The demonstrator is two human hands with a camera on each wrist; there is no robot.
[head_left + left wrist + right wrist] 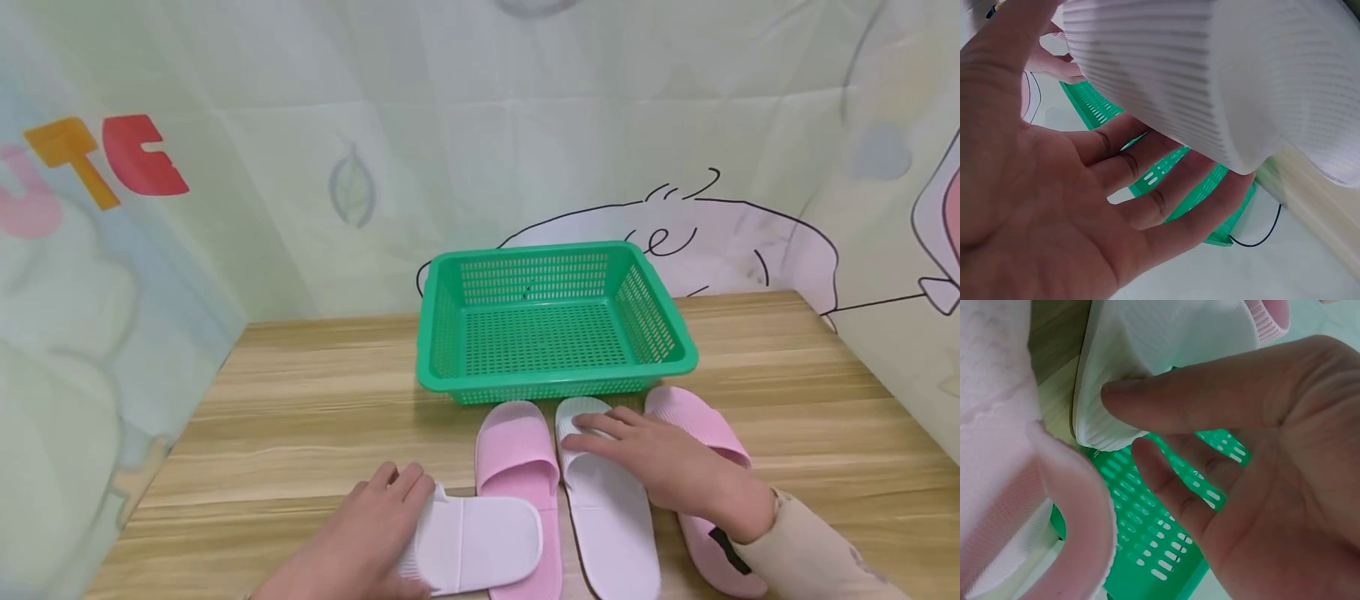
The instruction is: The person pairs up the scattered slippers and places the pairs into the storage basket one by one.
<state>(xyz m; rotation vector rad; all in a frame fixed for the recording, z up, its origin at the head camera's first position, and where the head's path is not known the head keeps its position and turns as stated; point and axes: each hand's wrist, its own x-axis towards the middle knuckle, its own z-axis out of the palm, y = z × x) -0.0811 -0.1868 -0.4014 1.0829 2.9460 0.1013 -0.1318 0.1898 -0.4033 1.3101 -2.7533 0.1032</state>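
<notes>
My left hand point(375, 525) grips a white slipper point(495, 537) by its ribbed strap end. That slipper lies crosswise, its heel end over a pink slipper point(517, 437). In the left wrist view the fingers point(1166, 200) pass along the edge of the ribbed strap point(1141, 69). My right hand point(652, 450) hovers at the toe end of a second white slipper point(611, 525), which points at the basket. In the right wrist view its thumb point(1147, 403) overlaps that slipper's toe, with fingers and thumb spread apart. To its right sits another pink slipper point(693, 421), partly hidden by the wrist.
A green perforated basket point(555, 387) stands behind the slippers, with nothing in it. The wooden tabletop point(300, 400) runs back to a printed cloth point(390, 167) hanging behind and at the sides. A black patch point(727, 550) shows on the right pink slipper.
</notes>
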